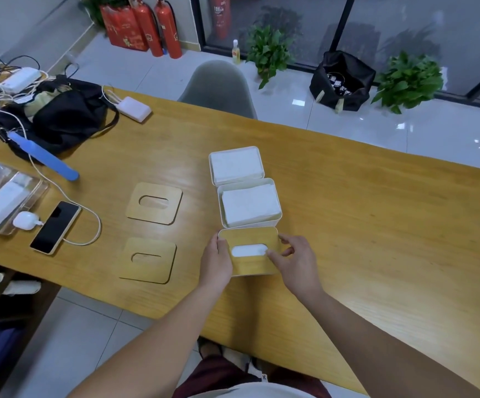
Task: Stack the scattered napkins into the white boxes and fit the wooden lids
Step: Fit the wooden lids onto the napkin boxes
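While both hands seat the near lid [249, 251] on its box, left hand [216, 261] grips one edge, right hand [296, 258] pinches the other; two filled boxes [249, 203] wait open, spare lids [154, 203] alongside.

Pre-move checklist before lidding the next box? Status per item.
1. Lid on nearest box seated: cannot tell; left hand and right hand hold its two ends, and napkin shows white through its slot.
2. Middle box filled: ok, napkin stack inside, no lid.
3. Far box filled: ok, napkins inside, no lid.
4. Spare lids available: ok, near loose lid and far loose lid lie flat on the table, left of the boxes.
5. Loose napkins left on table: ok, none visible.
6. Hands free for next lid: not ok, both on the first lid.
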`<move>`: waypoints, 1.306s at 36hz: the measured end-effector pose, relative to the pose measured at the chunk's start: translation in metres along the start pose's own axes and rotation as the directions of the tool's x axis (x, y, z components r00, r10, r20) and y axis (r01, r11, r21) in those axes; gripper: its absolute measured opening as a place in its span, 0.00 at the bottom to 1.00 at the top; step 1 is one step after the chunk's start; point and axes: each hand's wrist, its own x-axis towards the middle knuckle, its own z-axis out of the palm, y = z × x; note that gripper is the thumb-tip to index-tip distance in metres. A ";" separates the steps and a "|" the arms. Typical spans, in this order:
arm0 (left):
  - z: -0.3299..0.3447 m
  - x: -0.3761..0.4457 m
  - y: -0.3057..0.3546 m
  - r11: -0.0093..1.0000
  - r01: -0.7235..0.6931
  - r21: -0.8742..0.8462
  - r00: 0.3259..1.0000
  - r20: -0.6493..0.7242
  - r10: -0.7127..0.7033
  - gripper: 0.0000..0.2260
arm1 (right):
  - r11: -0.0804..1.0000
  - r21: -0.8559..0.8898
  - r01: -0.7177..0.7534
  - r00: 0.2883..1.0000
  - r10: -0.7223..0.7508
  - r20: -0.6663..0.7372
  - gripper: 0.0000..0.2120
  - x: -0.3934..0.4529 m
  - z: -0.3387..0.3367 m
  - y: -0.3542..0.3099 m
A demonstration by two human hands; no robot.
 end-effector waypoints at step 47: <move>0.007 0.005 -0.001 0.998 -0.013 -0.063 0.996 -0.087 0.008 0.23 | 0.994 0.107 -0.032 0.991 0.018 0.130 0.18 0.021 0.027 -0.003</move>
